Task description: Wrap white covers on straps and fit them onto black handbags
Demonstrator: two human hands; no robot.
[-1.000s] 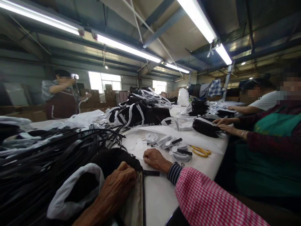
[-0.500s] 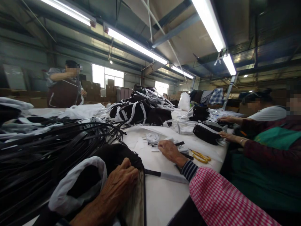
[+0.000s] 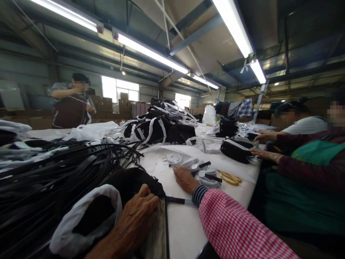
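My left hand (image 3: 137, 214) is closed over the edge of a black bag (image 3: 140, 180) in the near foreground. A white-wrapped loop handle (image 3: 63, 230) stands up from this bag, left of my wrist. A dark strap (image 3: 175, 200) with a pale end sticks out from the bag's right side. My right hand (image 3: 185, 178) is low over the white table with its fingers curled down; the fingertips are hidden, so what they hold cannot be made out. Right beside it lie white coiled straps (image 3: 207, 180) with black ends, and a white coil (image 3: 174, 157) sits just beyond.
Yellow-handled scissors (image 3: 230, 178) lie right of the coils. Long black straps (image 3: 67, 180) cover the left side. A pile of black bags (image 3: 159, 127) rises at the table's middle. At right, a co-worker's hands (image 3: 262, 153) touch a black bag (image 3: 235, 151). Another person (image 3: 71, 104) stands behind at left.
My right hand has moved left across the table, uncovering more of the white coiled straps. My left hand stays on the black bag. The view has shifted slightly.
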